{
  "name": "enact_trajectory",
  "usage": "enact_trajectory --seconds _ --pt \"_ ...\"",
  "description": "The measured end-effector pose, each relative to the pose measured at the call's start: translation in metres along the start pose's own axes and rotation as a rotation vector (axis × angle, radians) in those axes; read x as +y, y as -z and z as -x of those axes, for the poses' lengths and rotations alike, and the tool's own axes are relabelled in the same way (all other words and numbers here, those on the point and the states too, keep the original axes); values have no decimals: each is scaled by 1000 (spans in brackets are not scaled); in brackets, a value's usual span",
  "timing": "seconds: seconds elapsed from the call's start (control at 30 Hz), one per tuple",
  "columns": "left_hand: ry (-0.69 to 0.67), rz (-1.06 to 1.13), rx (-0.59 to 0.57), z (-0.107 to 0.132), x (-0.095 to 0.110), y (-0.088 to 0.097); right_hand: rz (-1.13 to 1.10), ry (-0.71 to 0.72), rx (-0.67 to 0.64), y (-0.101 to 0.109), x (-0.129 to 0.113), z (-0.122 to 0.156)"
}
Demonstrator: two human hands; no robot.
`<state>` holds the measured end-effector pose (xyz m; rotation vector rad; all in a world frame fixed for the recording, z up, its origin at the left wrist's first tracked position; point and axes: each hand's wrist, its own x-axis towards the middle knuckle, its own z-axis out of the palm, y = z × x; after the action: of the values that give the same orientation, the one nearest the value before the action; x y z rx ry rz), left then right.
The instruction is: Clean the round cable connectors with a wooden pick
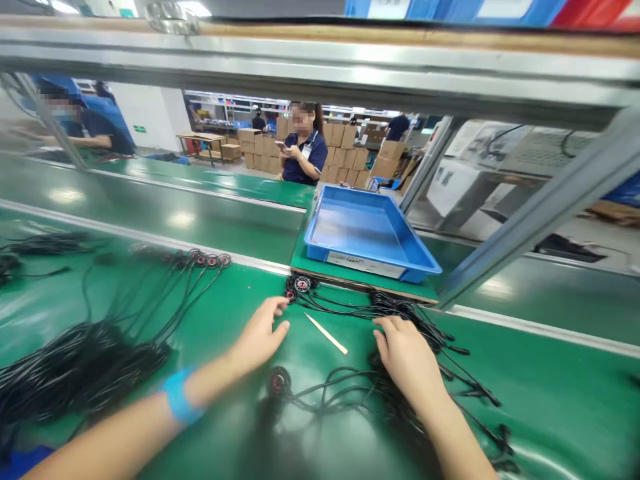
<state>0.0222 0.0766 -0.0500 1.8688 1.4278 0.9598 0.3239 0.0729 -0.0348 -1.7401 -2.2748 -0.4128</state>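
Observation:
My left hand (263,333) hovers over the green bench with its thumb and fingers apart, holding nothing. Just beyond its fingertips lie round black parts with red centres (301,285), joined to black cables. My right hand (407,353) is at the coiled black cables (395,305), its fingers spread and bent; whether it touches them I cannot tell. Between the hands lies a thin pale pointed stick (326,333). Nearer to me, a black round part with a red centre (279,381) sits on the bench, its cable (330,393) running under my right hand.
A blue tray (370,227) stands beyond the bench behind the cables. On the left lies a large pile of black cables (85,367) with several round ends. A metal post (530,213) slants up on the right. Across the line, a person (307,157) holds a phone.

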Motion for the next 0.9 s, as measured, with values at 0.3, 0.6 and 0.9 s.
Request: enact_trajectory --seconds 0.3,0.6,0.9 --pt "-157 -75 156 -50 -28 -18 166 -92 17 -8 43 -16" --pt "-98 -199 259 -79 -39 -11 37 -65 70 -17 61 -7" --pt "-279 -432 -86 -113 -13 -12 53 -202 91 -25 83 3"
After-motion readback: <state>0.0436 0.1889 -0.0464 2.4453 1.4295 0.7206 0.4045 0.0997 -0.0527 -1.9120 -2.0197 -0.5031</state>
